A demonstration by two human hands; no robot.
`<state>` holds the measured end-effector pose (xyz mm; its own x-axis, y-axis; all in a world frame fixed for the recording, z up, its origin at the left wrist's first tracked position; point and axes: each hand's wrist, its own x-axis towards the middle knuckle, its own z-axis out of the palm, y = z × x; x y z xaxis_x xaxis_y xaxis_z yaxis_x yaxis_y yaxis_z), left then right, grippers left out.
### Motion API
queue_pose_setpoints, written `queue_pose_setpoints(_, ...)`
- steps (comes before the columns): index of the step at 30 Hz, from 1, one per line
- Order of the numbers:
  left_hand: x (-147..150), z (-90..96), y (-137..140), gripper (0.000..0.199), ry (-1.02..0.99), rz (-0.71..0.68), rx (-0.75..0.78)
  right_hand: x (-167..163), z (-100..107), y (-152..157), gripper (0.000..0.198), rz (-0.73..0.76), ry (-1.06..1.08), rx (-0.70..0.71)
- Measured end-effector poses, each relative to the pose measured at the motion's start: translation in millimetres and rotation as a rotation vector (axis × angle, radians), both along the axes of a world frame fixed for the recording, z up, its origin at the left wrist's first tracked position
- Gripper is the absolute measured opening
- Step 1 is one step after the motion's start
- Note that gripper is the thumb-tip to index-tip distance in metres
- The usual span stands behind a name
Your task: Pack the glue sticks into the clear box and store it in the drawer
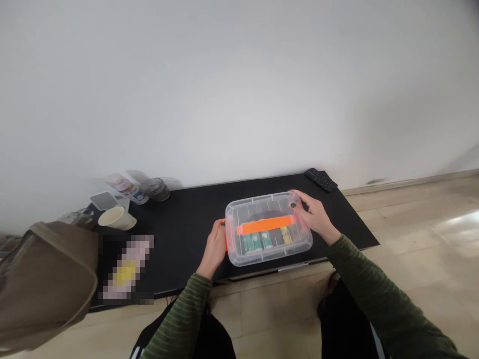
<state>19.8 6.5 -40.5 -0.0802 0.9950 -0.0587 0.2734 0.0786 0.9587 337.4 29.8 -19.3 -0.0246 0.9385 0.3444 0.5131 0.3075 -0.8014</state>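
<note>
A clear plastic storage box (258,255) with an orange handle (266,225) across its lid is at the front of the black table. Through the lid I can see green packets (257,241) and a yellow item (286,235), too small to make out. My left hand (214,249) grips the box's left end by an orange side latch (226,239). At the right end my right hand (314,216) is closed over the upper right corner, thumb on the lid. The undersides of both hands are hidden. The lid sits on the box.
The black table (187,214) stands against a white wall. On its left are a paper cup (117,218), a glass jar (155,189), a white bottle (127,188) and a pixelated patch (129,269). A black keypad-like object (322,179) lies back right. Brown fabric (56,279) fills the lower left.
</note>
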Motion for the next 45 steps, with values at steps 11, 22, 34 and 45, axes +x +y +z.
queue_pose_setpoints(11, -8, -4.2, 10, 0.029, -0.026, 0.135, -0.046, 74, 15, 7, 0.058, -0.445, 0.525, 0.604)
queue_pose_setpoints(22, -6, 3.5, 9, 0.027, -0.081, 0.218, -0.008, 65, -26, 5, 0.028, -0.210, -0.513, 0.384)
queue_pose_setpoints(34, -24, 0.5, -1, 0.030, -0.045, 0.277, -0.021, 86, -61, -2, 0.038, 0.022, -0.895, -0.096)
queue_pose_setpoints(45, -37, 11.3, 0, 0.031, 0.422, 0.263, 0.280, -42, 25, -1, 0.025, 0.089, -0.480, 0.203)
